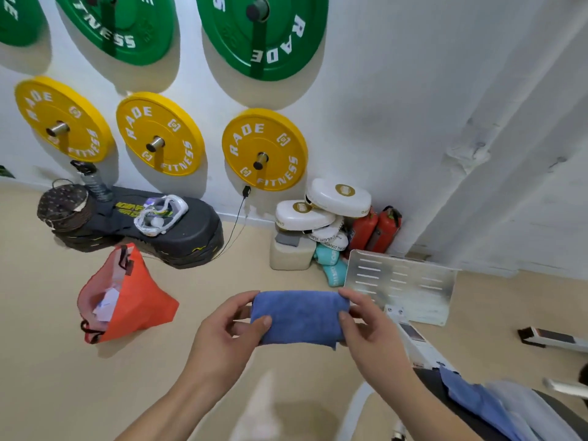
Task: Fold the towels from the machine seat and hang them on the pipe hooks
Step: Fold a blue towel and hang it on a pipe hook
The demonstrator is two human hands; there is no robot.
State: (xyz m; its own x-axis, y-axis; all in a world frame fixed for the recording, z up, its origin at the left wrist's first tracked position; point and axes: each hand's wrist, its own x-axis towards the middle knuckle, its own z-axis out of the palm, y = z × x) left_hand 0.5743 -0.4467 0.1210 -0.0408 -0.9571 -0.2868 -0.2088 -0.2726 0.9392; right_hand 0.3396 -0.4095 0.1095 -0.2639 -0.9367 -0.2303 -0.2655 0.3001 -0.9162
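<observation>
Small folded towel [299, 316] was up in the air, lower center of the frame.
Left hand [222, 332] pinched its left edge, thumb in front, fingers behind, and right hand [366, 323] pinched the right edge the same way. It hung over the floor [47, 361]. Spare towels [477, 399] were piled on the seat [471, 424] at lower right, and a bag [133, 297] sat at left.

A gym: wall-hung weight plates [264, 149] (green and yellow).
</observation>
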